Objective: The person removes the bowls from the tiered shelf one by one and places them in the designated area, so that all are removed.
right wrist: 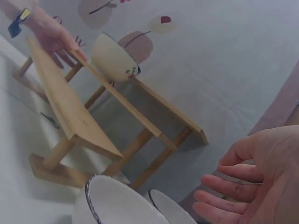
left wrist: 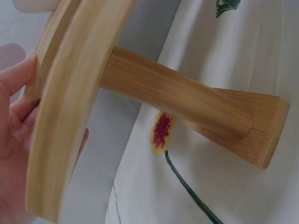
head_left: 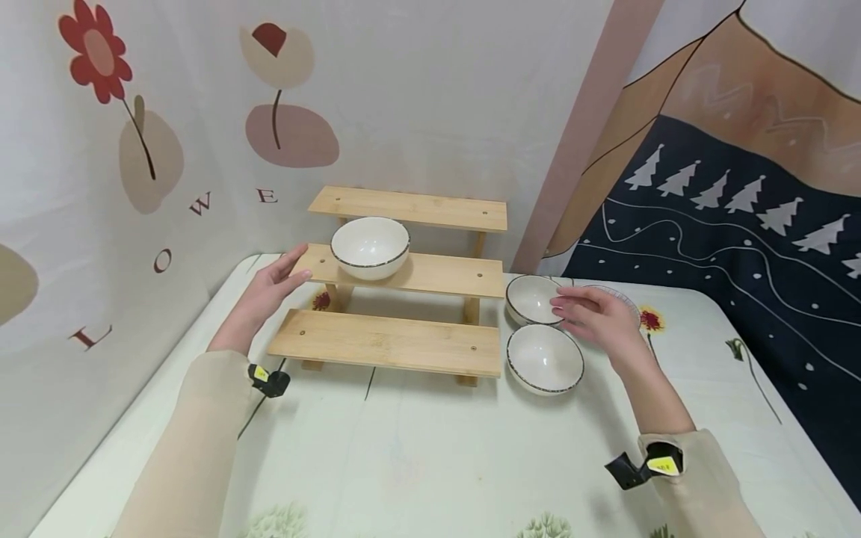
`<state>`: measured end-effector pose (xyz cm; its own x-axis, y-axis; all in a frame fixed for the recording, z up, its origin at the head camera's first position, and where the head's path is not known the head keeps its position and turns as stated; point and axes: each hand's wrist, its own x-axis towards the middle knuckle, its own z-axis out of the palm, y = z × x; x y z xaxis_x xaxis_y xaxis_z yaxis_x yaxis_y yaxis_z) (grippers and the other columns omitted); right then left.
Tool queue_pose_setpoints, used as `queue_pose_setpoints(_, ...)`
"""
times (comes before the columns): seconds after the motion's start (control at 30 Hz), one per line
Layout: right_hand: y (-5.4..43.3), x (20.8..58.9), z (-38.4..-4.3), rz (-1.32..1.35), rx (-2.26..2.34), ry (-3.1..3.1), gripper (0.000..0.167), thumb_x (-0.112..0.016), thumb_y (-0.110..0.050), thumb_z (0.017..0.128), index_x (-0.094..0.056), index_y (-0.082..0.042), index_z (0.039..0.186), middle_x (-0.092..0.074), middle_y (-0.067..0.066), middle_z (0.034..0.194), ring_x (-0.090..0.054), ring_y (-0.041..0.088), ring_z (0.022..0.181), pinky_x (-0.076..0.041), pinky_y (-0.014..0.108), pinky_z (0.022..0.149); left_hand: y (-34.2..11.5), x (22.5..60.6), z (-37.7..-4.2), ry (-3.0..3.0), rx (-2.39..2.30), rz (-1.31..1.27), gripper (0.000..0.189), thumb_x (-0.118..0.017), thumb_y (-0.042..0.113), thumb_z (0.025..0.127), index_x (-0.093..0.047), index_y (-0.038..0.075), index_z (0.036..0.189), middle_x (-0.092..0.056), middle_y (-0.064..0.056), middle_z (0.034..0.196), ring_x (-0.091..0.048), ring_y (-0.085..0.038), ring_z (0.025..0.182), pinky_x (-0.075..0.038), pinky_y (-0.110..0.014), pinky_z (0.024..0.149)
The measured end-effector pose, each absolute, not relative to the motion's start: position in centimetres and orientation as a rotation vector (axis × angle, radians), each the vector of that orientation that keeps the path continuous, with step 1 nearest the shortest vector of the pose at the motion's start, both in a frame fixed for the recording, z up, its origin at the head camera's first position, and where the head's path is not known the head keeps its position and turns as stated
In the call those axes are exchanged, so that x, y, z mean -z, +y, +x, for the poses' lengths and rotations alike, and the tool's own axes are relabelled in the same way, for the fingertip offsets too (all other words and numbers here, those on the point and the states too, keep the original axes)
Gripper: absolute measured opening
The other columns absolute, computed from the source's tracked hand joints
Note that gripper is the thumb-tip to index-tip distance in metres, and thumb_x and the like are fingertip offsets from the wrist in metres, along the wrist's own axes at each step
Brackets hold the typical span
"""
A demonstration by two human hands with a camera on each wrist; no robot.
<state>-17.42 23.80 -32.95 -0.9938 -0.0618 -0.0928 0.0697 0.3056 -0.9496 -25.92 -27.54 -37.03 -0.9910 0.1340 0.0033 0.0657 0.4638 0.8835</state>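
A three-tier wooden shelf stand (head_left: 383, 340) stands on the table, with a white dark-rimmed bowl (head_left: 370, 246) on its middle tier. My left hand (head_left: 265, 291) holds the left end of that tier; in the left wrist view the board's end (left wrist: 44, 70) lies between the fingers. My right hand (head_left: 602, 317), fingers loosely bent and holding nothing, hovers over the right side of a rear white bowl (head_left: 528, 295). A front white bowl (head_left: 545, 359) sits just before it. Another patterned rim (head_left: 628, 299) shows behind the right hand, mostly hidden by it.
The flower-printed tablecloth (head_left: 417, 456) spreads in front of the stand. A pale printed curtain (head_left: 430, 97) hangs close behind and along the left. On the right is a dark cloth with white trees (head_left: 726, 239).
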Motion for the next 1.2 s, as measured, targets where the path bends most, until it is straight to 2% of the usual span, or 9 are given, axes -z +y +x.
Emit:
queue_pose_setpoints(0.17,22.0,32.3,-17.8,-0.027,1.775,2.459,0.047,-0.054,-0.022,0.103,-0.047,0.000,0.144,-0.061,0.019,0.136,-0.066,-0.006,0.101,-0.056,0.020,0.094,-27.6,37.1,-26.1,2.643,-1.586,0.176,0.069,-0.051,0.038,0.104,-0.016,0.023,0.161,-0.009,-0.002,0.169,-0.011,-0.033,0.156,-0.014,-0.056,0.126)
queue_pose_setpoints(0.27,21.0,31.9,-18.1,-0.062,1.797,2.451,0.045,-0.053,-0.020,0.104,-0.048,0.001,0.143,-0.058,0.023,0.139,-0.066,-0.002,0.104,-0.056,0.020,0.094,-27.5,37.1,-26.1,2.642,-1.594,0.184,0.069,-0.052,0.038,0.104,-0.017,0.022,0.161,-0.010,-0.003,0.169,-0.011,-0.033,0.156,-0.015,-0.056,0.126)
queue_pose_setpoints(0.5,18.6,30.9,-18.8,-0.121,1.839,2.416,0.041,-0.056,-0.015,0.102,-0.052,-0.002,0.140,-0.059,0.022,0.138,-0.068,0.014,0.114,-0.057,0.024,0.094,-27.5,37.1,-26.0,2.644,-1.592,0.184,0.070,-0.052,0.039,0.103,-0.016,0.022,0.161,-0.010,-0.003,0.169,-0.011,-0.033,0.156,-0.016,-0.057,0.126)
queue_pose_setpoints(0.77,15.5,30.2,-19.4,-0.232,1.930,2.361,0.042,-0.054,-0.008,0.100,-0.051,0.001,0.140,-0.057,0.024,0.140,-0.069,0.009,0.105,-0.056,0.031,0.099,-27.5,37.0,-25.9,2.632,-1.610,0.202,0.071,-0.052,0.040,0.103,-0.017,0.020,0.161,-0.010,-0.004,0.168,-0.012,-0.033,0.156,-0.015,-0.056,0.126)
queue_pose_setpoints(1.03,12.7,30.3,-19.8,-0.258,2.009,2.292,0.045,-0.055,-0.006,0.099,-0.049,-0.003,0.144,-0.055,0.015,0.145,-0.062,0.031,0.124,-0.056,0.035,0.100,-27.6,37.2,-26.0,2.628,-1.616,0.203,0.070,-0.052,0.040,0.103,-0.017,0.021,0.161,-0.011,-0.004,0.168,-0.013,-0.033,0.155,-0.016,-0.056,0.126)
queue_pose_setpoints(1.2,11.1,30.5,-20.1,-0.281,2.047,2.262,0.047,-0.060,-0.008,0.097,-0.050,-0.005,0.143,-0.052,0.013,0.148,-0.061,0.033,0.123,-0.056,0.036,0.100,-27.7,37.2,-26.1,2.629,-1.616,0.201,0.071,-0.052,0.039,0.103,-0.016,0.021,0.161,-0.011,-0.004,0.168,-0.013,-0.032,0.155,-0.017,-0.056,0.126)
